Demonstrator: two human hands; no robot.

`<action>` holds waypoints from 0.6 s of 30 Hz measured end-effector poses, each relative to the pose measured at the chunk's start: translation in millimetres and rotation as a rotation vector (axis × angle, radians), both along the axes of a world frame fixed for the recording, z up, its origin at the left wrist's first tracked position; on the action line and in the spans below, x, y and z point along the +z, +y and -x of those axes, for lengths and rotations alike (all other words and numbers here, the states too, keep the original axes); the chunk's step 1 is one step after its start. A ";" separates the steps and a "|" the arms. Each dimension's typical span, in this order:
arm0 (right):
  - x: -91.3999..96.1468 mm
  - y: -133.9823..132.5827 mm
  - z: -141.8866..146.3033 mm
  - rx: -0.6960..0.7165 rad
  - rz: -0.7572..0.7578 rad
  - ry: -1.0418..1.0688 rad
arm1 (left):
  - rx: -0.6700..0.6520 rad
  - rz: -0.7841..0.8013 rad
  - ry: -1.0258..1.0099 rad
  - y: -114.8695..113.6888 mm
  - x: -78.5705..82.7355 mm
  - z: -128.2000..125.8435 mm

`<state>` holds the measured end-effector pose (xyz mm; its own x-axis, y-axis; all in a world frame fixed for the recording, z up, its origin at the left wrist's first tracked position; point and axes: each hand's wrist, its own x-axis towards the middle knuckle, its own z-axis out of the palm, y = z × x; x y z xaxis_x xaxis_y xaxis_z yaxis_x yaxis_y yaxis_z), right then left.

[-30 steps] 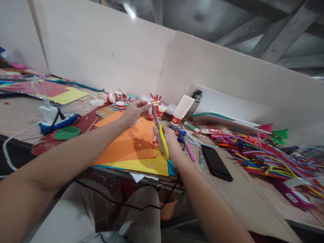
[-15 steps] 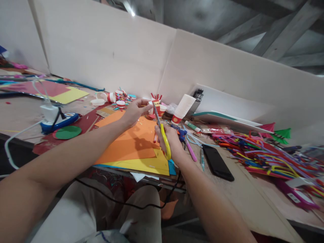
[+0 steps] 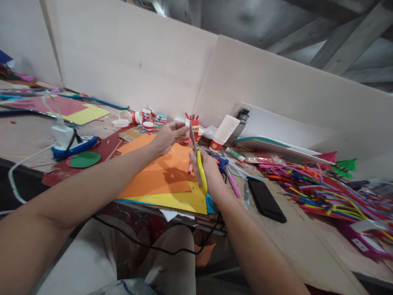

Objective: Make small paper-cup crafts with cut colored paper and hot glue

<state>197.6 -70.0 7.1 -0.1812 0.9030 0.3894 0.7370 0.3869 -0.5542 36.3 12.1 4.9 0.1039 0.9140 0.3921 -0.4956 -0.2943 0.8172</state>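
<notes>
My right hand [image 3: 205, 170] grips yellow-handled scissors [image 3: 199, 164], blades pointing up and away toward my left hand. My left hand [image 3: 167, 136] pinches a small white piece [image 3: 186, 124] at its fingertips, right at the scissor tips. Both hands hover over a stack of orange and yellow paper sheets [image 3: 159, 176] lying at the table's near edge. Just beyond the blades stands a small red paper-cup craft with red fringe [image 3: 193, 121].
A stack of white paper cups [image 3: 225, 130] lies behind the hands. A black phone [image 3: 265, 199], pens and a blue glue gun [image 3: 218, 160] lie to the right, with a heap of coloured pipe cleaners [image 3: 325, 192] beyond. A blue device with cable [image 3: 73, 144] and green disc [image 3: 84, 159] sit left.
The view shifted slightly. My hands stay together, with the scissor blades a little closer to the white piece in my left fingers.
</notes>
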 end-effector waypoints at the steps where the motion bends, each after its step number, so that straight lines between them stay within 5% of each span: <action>1: 0.0 -0.1 -0.3 0.003 0.004 0.001 | -0.002 -0.002 0.000 -0.8 0.7 -0.6; 7: -0.7 2.4 -3.7 0.029 0.062 0.029 | -0.015 0.001 0.043 -2.8 5.1 0.0; 18: -3.0 -1.0 0.6 0.053 0.093 0.171 | 0.165 -0.046 -0.044 -1.0 4.7 -7.3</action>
